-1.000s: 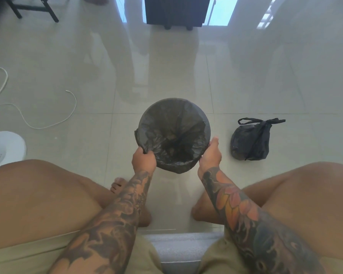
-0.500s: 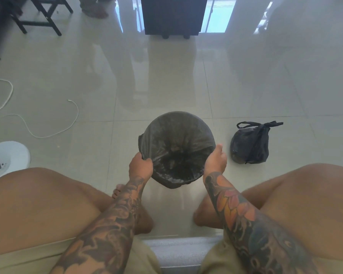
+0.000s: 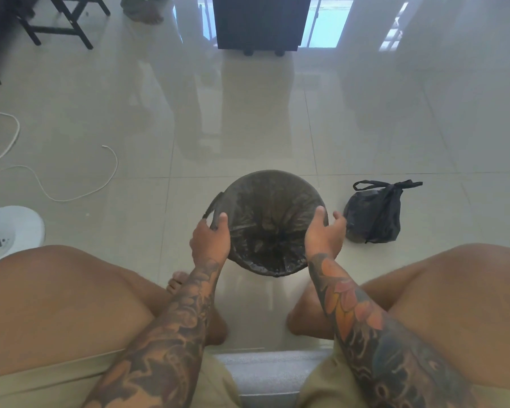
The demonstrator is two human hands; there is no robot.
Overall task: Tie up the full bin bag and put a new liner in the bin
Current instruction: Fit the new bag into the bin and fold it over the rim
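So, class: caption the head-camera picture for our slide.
Left hand grips the liner at the bin rim; right hand spreads it.

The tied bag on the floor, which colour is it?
The tied bag is black, clearest in the head view.

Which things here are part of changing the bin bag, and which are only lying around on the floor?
Part of the job:
- bin
- new liner inside it
- tied full bag on the floor
- left hand pinching the liner edge
- right hand at the rim

Only lying about:
- white cord
- round white object
- dark cabinet
- chair legs
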